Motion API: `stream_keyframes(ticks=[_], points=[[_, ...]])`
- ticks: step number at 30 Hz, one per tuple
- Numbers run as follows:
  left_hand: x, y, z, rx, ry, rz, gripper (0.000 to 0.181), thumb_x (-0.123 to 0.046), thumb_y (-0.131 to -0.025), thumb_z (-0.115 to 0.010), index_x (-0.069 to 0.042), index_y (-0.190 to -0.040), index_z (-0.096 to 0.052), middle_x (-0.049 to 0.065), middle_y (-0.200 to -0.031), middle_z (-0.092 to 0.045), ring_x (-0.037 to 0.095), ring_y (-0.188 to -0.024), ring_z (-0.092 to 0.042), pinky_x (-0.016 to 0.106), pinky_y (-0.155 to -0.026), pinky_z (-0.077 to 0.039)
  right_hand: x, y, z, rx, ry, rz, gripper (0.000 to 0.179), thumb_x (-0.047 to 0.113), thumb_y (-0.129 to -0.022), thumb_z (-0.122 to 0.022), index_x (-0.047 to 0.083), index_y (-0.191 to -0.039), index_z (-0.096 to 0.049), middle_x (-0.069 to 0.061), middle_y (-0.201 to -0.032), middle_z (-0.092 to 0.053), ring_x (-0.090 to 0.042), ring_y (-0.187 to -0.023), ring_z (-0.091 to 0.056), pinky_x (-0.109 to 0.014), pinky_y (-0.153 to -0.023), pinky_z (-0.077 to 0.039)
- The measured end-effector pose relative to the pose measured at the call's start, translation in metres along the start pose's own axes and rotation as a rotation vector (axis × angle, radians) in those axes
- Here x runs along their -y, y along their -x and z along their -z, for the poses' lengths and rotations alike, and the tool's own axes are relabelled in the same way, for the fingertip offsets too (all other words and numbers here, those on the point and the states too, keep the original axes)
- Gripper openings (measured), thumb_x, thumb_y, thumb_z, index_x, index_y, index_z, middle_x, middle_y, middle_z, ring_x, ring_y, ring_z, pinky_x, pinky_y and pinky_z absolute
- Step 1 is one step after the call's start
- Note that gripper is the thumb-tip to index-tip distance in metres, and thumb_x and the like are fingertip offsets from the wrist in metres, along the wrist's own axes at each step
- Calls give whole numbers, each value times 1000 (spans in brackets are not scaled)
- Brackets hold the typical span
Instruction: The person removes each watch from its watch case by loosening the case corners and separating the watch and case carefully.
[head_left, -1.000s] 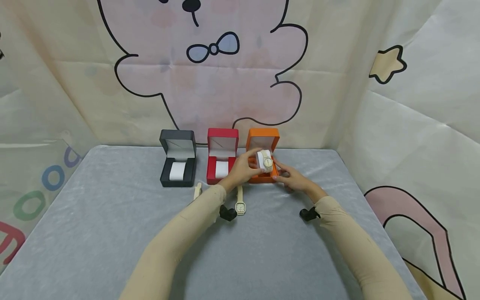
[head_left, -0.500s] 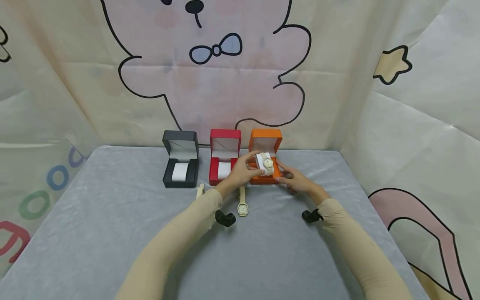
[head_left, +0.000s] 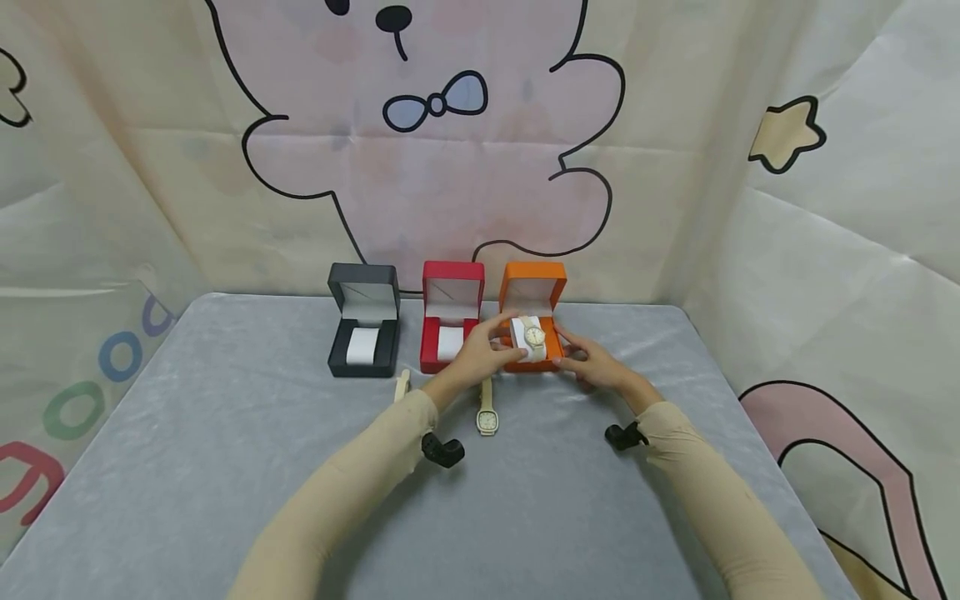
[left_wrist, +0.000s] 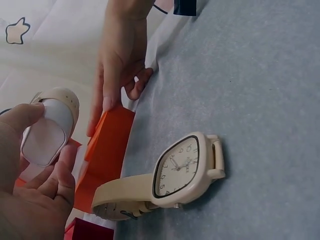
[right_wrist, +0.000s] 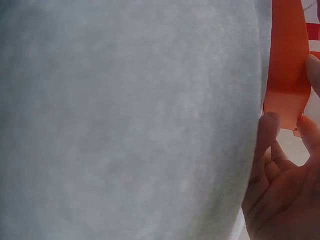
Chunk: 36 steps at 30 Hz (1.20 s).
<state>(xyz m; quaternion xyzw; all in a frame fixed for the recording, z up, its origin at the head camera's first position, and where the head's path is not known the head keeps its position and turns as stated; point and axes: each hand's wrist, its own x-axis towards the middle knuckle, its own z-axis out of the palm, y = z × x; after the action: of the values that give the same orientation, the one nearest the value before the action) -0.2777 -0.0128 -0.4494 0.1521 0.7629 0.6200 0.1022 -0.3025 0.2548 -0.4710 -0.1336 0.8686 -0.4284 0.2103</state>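
Observation:
My left hand (head_left: 480, 352) holds a white watch cushion (left_wrist: 44, 141) between thumb and fingers. A cream wristwatch (head_left: 534, 337) is strapped round the cushion, its dial facing up and towards me. Both are at the opening of the orange watch box (head_left: 532, 273), whose lid stands raised; whether the cushion touches the bottom is hidden. At the box's right side my right hand (head_left: 596, 364) grips its edge with thumb and fingers, seen also in the left wrist view. A second cream watch (left_wrist: 180, 167) with a squarish dial lies on the table below my left wrist.
Left of the orange box stand a red watch box (head_left: 453, 271) and a dark grey watch box (head_left: 364, 273), both raised-lidded with white cushions inside. Another cream strap (head_left: 402, 384) shows partly behind my left forearm. Grey cloth (head_left: 555, 517) covers the table; a printed curtain hangs behind.
My left hand has lowered the cushion and its watch towards the orange box's base. My right hand stays at the box's side. The whole view has shifted slightly.

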Motion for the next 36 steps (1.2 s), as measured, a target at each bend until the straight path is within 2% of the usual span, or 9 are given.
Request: stream_keyframes(ticks=[3,8,13,23,31,36], points=[[1,3,0,-2,29,-15,69,-13,-89,-77,-14,-151,-47,17,-143,-54,33,-118,-62,37,-96,-57,-1,0,0,-9,4,-12,76,32,-102,-61,31,-163,-16,-22,-133,-45,-14,-59,-43,-26,-52,-42],[2,11,0,-6,43,-18,66,-13,-90,-76,-15,-150,-49,14,-146,-52,32,-132,-55,43,-104,-53,1,-1,-1,-1,19,14,75,33,-102,-61,29,-163,-17,-23,-130,-48,-14,-59,-42,-27,-52,-42],[0,16,0,1,55,1,65,-14,-90,-76,-17,-149,-49,14,-146,-52,34,-132,-55,44,-102,-55,4,-1,-2,-3,26,22,74,31,-103,-60,28,-163,-17,-23,-127,-50,-15,-59,-42,-27,-52,-42],[-6,26,0,18,75,29,65,-16,-91,-76,-19,-150,-49,17,-145,-52,39,-132,-56,45,-102,-55,0,2,0,-1,21,19,75,31,-103,-59,29,-163,-14,-25,-132,-48,-17,-61,-44,-28,-53,-44],[-6,38,6,1,84,-9,64,-9,-89,-76,-16,-147,-52,17,-145,-55,31,-132,-58,38,-96,-57,0,3,1,-6,4,9,76,33,-103,-60,30,-163,-14,-25,-133,-47,-17,-61,-44,-28,-53,-44],[-6,46,11,1,48,13,63,-13,-90,-75,-17,-148,-51,16,-143,-57,31,-134,-56,42,-101,-55,2,3,0,-10,2,10,75,32,-102,-60,29,-163,-17,-25,-135,-46,-15,-59,-44,-28,-52,-43]])
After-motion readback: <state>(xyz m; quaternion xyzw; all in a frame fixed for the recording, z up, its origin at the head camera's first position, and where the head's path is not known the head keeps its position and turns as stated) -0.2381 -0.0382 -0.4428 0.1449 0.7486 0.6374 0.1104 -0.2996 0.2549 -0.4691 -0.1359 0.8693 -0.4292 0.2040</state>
